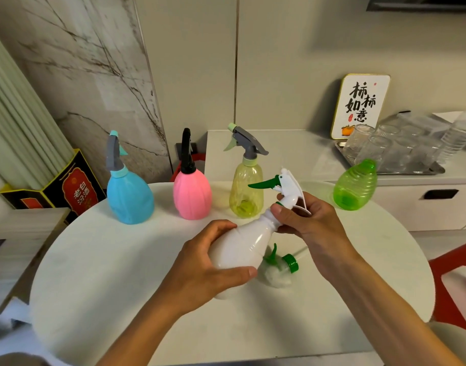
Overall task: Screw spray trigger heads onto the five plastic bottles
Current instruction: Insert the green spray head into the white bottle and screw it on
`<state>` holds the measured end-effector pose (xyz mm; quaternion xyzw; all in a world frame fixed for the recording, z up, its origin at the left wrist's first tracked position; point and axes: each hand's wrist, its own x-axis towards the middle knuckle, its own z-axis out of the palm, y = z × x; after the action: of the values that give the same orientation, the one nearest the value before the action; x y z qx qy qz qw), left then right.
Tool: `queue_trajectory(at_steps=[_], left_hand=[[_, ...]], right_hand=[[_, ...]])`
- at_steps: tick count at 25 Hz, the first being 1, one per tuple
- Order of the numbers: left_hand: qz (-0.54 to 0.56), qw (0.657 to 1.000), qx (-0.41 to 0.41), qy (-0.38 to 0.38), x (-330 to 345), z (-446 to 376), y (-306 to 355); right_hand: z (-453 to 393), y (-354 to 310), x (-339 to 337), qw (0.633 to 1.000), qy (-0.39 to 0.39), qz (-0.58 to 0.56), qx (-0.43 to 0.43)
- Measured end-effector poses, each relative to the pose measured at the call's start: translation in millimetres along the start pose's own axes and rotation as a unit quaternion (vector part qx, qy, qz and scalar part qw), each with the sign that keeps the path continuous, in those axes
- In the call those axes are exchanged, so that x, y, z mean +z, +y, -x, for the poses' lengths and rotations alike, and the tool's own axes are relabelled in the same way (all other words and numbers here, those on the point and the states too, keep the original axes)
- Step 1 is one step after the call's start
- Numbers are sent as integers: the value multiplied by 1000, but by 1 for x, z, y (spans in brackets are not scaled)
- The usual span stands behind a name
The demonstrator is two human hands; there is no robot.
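Our left hand [200,262] gripped the tilted white bottle [242,247] above the bench [107,273]; our right hand [303,223] pinched its trigger head [287,188] at the neck. Behind, a sign [360,105] read "柿柿如意".

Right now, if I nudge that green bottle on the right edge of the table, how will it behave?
The green bottle is see-through and looks empty, so it is probably light and would slide or tip easily. It has no trigger head and a narrow top, so it may topple. Its ribbed plastic likely flexes when squeezed.
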<state>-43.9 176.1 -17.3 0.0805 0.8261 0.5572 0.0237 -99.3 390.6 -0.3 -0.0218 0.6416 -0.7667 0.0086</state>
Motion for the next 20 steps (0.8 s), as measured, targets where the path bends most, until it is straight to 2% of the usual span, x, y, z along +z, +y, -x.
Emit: queue_trajectory(at_steps=[4, 7, 9, 13, 15, 20], left_hand=[[46, 998, -13, -46, -3, 0, 2], [146, 984, -47, -96, -3, 1, 3], [163, 980, -52, -98, -3, 2, 4], [139, 985, -58, -81, -1, 1, 5], [138, 985, -64, -79, -1, 2, 6], [143, 981, -87, -101, -2, 2, 7]], right_hand=[[-2, -4, -3, 1000, -20, 0, -15], [-4, -11, -10, 992, -97, -79, 1], [-5, -12, -14, 981, -130, -137, 43], [-7, -5, -14, 985, -104, -119, 63], [-7, -5, -13, 982, -118, -132, 71], [-6, -1, -10, 982, -96, -147, 73]])
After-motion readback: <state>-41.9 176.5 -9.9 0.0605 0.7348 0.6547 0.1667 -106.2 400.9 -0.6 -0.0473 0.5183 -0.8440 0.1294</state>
